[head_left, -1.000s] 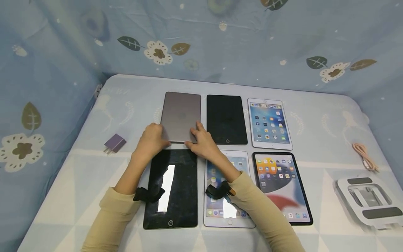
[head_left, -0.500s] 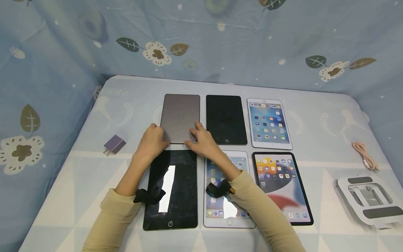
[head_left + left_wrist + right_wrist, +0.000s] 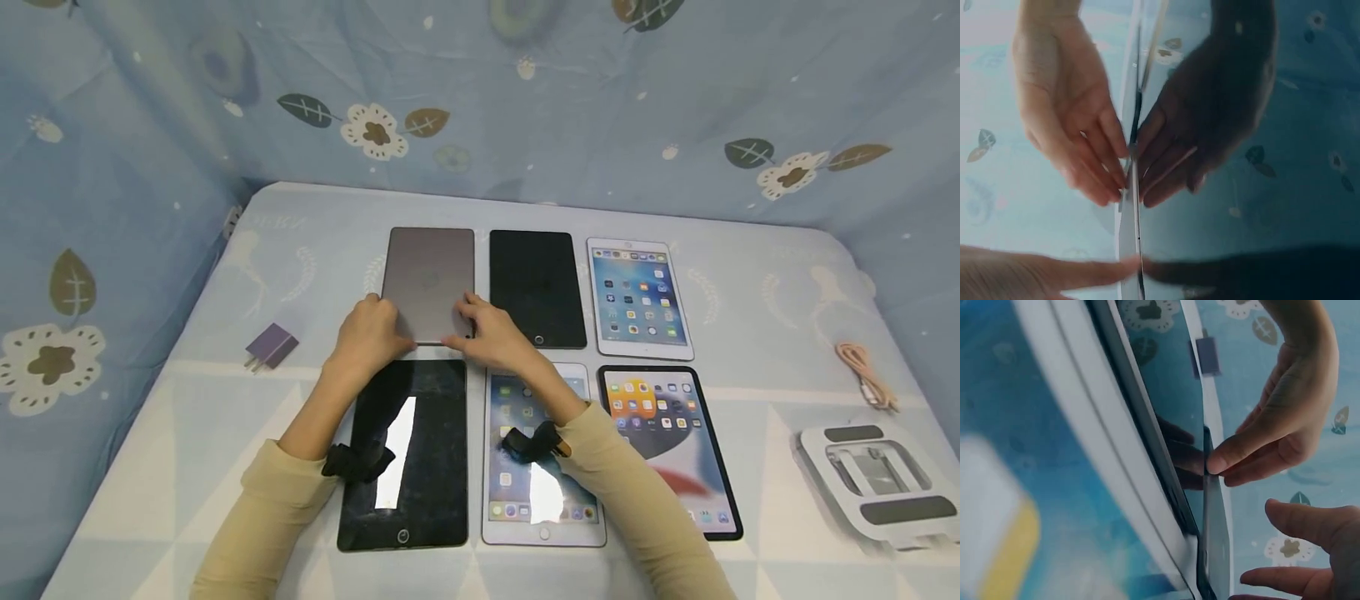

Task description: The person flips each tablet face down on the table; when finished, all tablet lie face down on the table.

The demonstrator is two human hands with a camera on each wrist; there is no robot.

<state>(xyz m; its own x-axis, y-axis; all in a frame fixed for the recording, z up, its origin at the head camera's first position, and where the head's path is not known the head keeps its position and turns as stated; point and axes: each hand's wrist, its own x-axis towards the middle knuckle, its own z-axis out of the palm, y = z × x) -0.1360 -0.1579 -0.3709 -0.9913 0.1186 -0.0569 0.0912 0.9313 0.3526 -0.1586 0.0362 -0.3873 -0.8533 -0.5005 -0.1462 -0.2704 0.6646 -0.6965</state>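
A tablet lies grey back up at the far left of two rows in the head view. Around its near left corner is my left hand, thumb at the near edge and fingers along the left side. At the near right corner, my right hand lays its thumb by the near edge and its fingers by the right side. The right wrist view has my right hand with thumb and fingers spread beside the tablet's edge, and my left thumb touching that edge farther off.
Close by lie a black tablet, a small white tablet, a larger black tablet, a white tablet under my right forearm and a black-rimmed tablet. A purple charger plug, pink cable and folding stand flank them.
The grey tablet has turned slightly, its far edge now more level and its far left corner nearer. Both hands remain at its near corners; my right wrist has shifted slightly right.
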